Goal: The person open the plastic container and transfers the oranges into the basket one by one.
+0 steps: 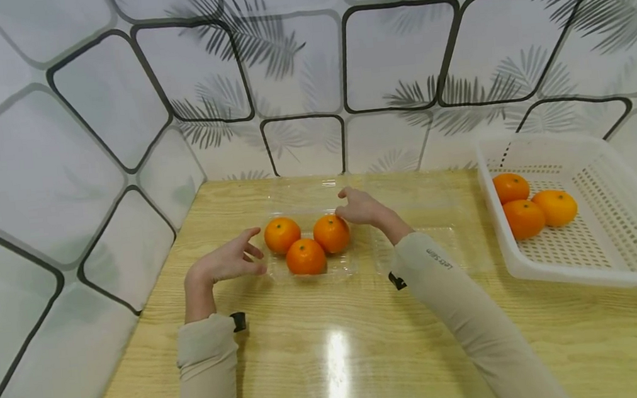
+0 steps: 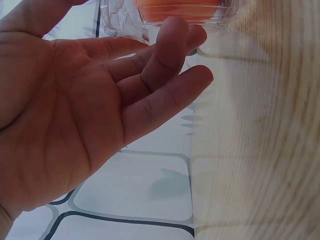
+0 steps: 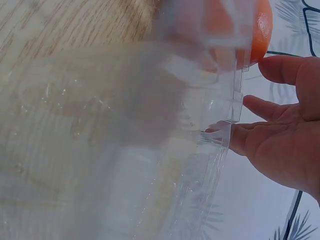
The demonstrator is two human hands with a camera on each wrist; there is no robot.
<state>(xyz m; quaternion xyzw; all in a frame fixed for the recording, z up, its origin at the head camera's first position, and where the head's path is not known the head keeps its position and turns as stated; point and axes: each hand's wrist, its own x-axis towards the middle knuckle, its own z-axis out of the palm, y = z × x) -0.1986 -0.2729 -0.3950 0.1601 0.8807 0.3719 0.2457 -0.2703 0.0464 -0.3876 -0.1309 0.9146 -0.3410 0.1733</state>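
Observation:
Three oranges, one at the left [image 1: 282,235], one in front [image 1: 305,257] and one at the right [image 1: 331,234], sit together in a clear plastic box [image 1: 343,267]. Its transparent lid [image 1: 301,194] lies folded back toward the wall. At the box's left side is my left hand [image 1: 227,261], palm facing it, fingers loosely bent and holding nothing. My right hand [image 1: 363,207] is at the back right corner, its thumb by the right orange. In the right wrist view, the other fingers [image 3: 265,108] extend by the clear plastic edge; some fingertips are partly hidden.
Under my right forearm lies a second clear box [image 1: 414,250], its lid spread behind it. A white perforated basket [image 1: 592,273] with three more oranges [image 1: 525,219] stands at the right. Patterned wall covering [image 1: 302,143] borders the wooden table [image 1: 287,366] behind and at left.

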